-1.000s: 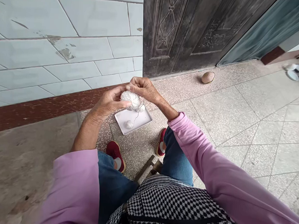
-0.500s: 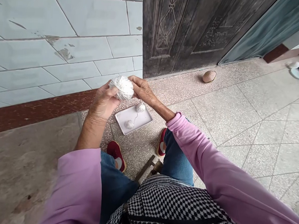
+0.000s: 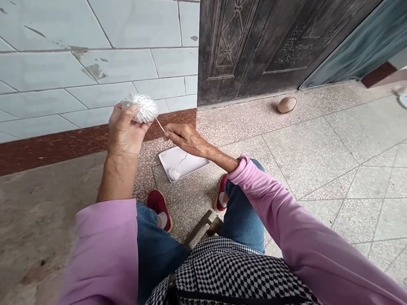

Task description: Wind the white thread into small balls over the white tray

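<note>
Raised at the left, my left hand is closed round a ball of white yarn, thumb across its front. A short strand of yarn runs taut from the ball to my right hand, whose fingers pinch it. Below my hands, a shallow white tray lies on the floor. One small white ball sits near the tray's front left corner, with a thin dark line across the tray behind it. My right hand covers the tray's far right part.
Pale wall tiles and a dark carved door stand ahead. A brown rounded object lies by the door. Part of a wooden stool shows between my legs, with my red shoes beside the tray.
My left hand has moved left with the yarn ball. The right hand has come away from the ball and lower, drawing a strand out between them and now hiding the second small ball.
</note>
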Tool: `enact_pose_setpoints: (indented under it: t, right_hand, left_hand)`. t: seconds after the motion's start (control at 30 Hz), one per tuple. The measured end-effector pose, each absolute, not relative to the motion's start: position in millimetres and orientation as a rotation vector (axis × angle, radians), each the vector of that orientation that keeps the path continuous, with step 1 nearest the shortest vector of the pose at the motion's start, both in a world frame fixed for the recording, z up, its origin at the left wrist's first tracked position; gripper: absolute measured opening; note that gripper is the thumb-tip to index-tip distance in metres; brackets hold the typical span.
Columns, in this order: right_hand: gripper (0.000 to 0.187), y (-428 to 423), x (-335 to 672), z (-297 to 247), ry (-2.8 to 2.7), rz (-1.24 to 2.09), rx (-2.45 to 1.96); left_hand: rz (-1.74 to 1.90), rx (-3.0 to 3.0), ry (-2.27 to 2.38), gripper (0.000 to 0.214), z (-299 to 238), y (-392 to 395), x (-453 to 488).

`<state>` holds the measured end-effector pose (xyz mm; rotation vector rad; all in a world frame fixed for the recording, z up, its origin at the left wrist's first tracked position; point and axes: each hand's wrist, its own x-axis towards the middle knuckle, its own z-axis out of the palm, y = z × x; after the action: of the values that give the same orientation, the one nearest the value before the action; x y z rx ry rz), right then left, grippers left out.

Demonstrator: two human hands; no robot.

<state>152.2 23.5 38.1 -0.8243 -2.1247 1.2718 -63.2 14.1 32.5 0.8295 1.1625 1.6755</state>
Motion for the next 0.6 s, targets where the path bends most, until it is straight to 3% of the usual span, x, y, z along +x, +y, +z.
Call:
enact_pose_setpoints:
  t: [0.17, 0.27, 0.43, 0.6]
  right_hand:
    - [0.036, 18, 154, 38, -2.156, 1.236, -0.685]
    - [0.046, 23, 160, 49, -2.036, 1.226, -0.606]
    - [0.052, 46, 178, 70, -1.8, 1.171, -0.827]
    - [0.064, 68, 178, 55, -1.649, 1.199, -0.918]
  left_hand:
    - [1.683, 0.9, 1.322, 0.102, 21, 22, -68]
    - [1.644, 1.012, 1.441, 0.102, 19, 23, -65]
    - [1.382, 1.133, 1.264, 0.079, 31, 4, -48]
    - [1.253, 1.152, 1.063, 0.065, 43, -9, -32]
